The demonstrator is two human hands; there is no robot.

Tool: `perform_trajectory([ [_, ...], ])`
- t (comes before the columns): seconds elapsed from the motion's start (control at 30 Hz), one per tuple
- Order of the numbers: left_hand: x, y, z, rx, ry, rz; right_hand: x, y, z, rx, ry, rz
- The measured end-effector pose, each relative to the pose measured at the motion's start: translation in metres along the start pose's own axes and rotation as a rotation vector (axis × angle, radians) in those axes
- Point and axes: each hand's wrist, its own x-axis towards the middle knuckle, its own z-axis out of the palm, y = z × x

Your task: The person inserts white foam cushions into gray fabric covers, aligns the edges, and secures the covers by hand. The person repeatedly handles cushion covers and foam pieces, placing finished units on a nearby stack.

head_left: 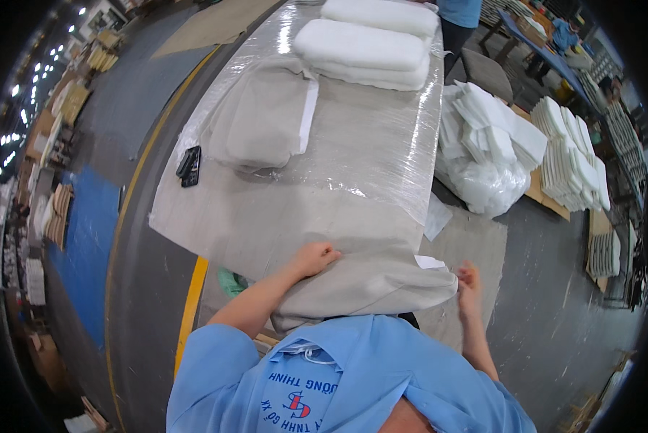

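Note:
A grey-beige fabric cushion cover (pixel 381 281) lies bunched across the table's near edge, close against my body. At its upper left my left hand (pixel 315 258) is closed, with the fingers gripping a fold of the fabric. My right hand (pixel 470 290) is beyond the cover's right end, close to its corner. Its fingers are curled together, and what they hold is too small to make out. A white strip (pixel 430 262) shows at the cover's right edge, near that hand.
Plastic film covers much of the table (pixel 367 144). Stacked grey covers (pixel 262 115) lie on it, with white cushion pads (pixel 363 54) behind. Black tools (pixel 189 167) rest near the left edge. White padding in a plastic bag (pixel 490 180) and stacked pads (pixel 569 155) stand right. A person (pixel 459 14) is at the far end.

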Motion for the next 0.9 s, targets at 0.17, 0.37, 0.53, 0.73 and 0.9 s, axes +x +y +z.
perform_trajectory([
  [0.17,-0.065,-0.039,-0.03,-0.04,-0.046,-0.338,-0.058,-0.184,0.057,-0.747,-0.525,-0.493],
  [0.37,-0.063,-0.074,-0.026,-0.355,0.405,-0.302,-0.047,-0.155,0.157,-1.326,-0.8,-0.773],
  [0.53,-0.104,-0.073,-0.042,-0.983,0.741,-0.439,-0.017,-0.172,0.14,-0.883,-0.605,-0.624],
  [0.73,-0.081,0.014,-0.006,-1.003,0.308,-0.119,-0.01,-0.207,0.117,-0.321,-0.369,-0.267],
  [0.9,-0.005,0.12,-0.009,-1.023,0.348,0.204,-0.023,-0.188,0.114,0.105,-0.195,-0.203],
])
